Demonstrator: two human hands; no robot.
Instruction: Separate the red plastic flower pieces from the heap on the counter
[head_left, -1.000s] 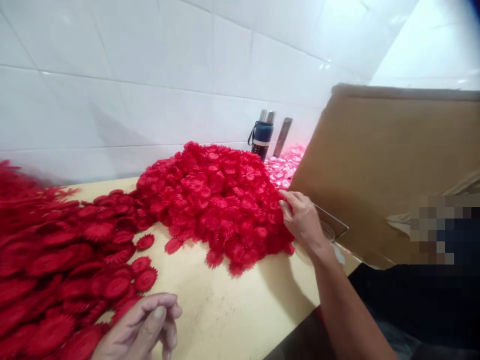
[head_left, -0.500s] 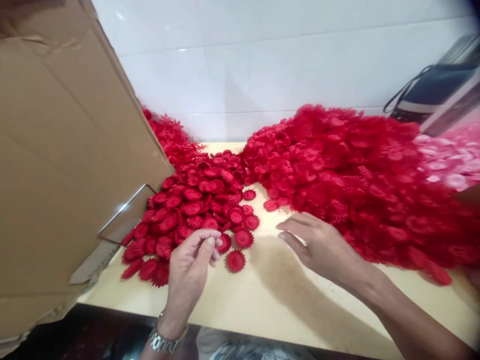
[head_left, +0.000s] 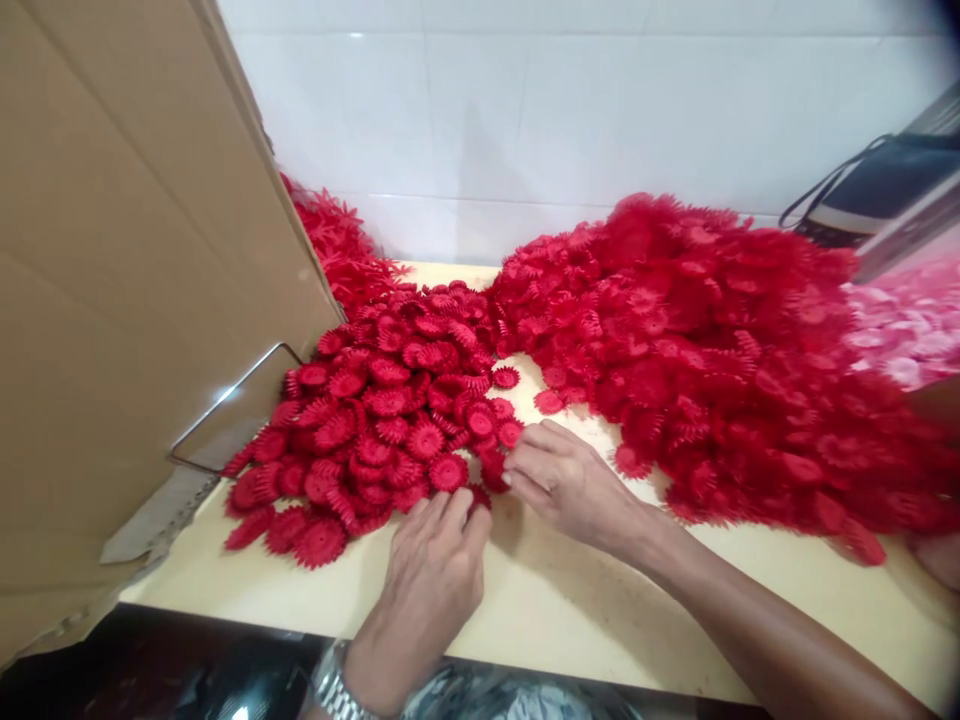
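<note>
A heap of cupped red fabric flower pieces with toothed rims [head_left: 390, 400] lies before my hands. My left hand [head_left: 439, 560], wearing a metal watch [head_left: 341, 685], is palm down at the heap's front edge. Its fingers are bent and close together, with a red flower piece [head_left: 480, 494] partly showing by the forefinger; their tips are hidden. My right hand [head_left: 566, 485] reaches in from the right, fingers closed at the edge of another red flower piece [head_left: 492, 468] on the heap's right side.
A larger pile of flatter red petal pieces [head_left: 712, 360] spreads to the right, with pink pieces [head_left: 907, 320] beyond. A tall cardboard box [head_left: 150, 250] with a bent metal wire [head_left: 229, 390] stands left. The pale tabletop [head_left: 600, 610] meets a white tiled wall [head_left: 562, 110]. A dark bag [head_left: 862, 190] is far right.
My left hand has turned palm down and moved right to the heap's front edge. My right hand has moved left to the red flower pieces. The view has tilted slightly down.
</note>
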